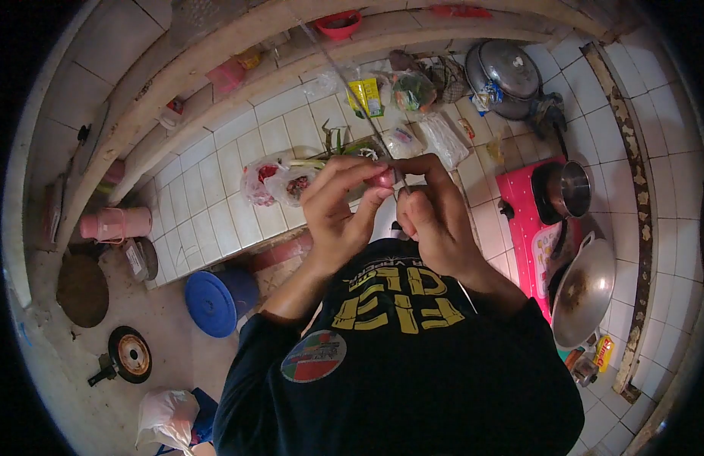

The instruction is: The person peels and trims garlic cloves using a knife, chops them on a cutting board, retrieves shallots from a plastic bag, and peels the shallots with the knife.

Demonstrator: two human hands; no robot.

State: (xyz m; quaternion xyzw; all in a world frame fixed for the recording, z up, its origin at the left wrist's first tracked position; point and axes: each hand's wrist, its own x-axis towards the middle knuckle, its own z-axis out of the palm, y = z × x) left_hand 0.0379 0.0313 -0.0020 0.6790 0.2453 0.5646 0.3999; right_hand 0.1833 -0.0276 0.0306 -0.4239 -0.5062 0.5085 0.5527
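My left hand pinches a small reddish-pink shallot between thumb and fingertips, in front of my chest. Close beside it, my right hand is closed around what looks like a small knife, its thin blade at the shallot; most of it is hidden by my fingers. Beyond my left hand, on the tiled counter, lie a clear bag of red items and a bag of small dark-red pieces. Green leafy stalks lie behind them.
A pink stove with a saucepan and a wok stands at right. A lidded pot and a yellow packet sit at the back. A blue lidded bucket and a frying pan are lower left.
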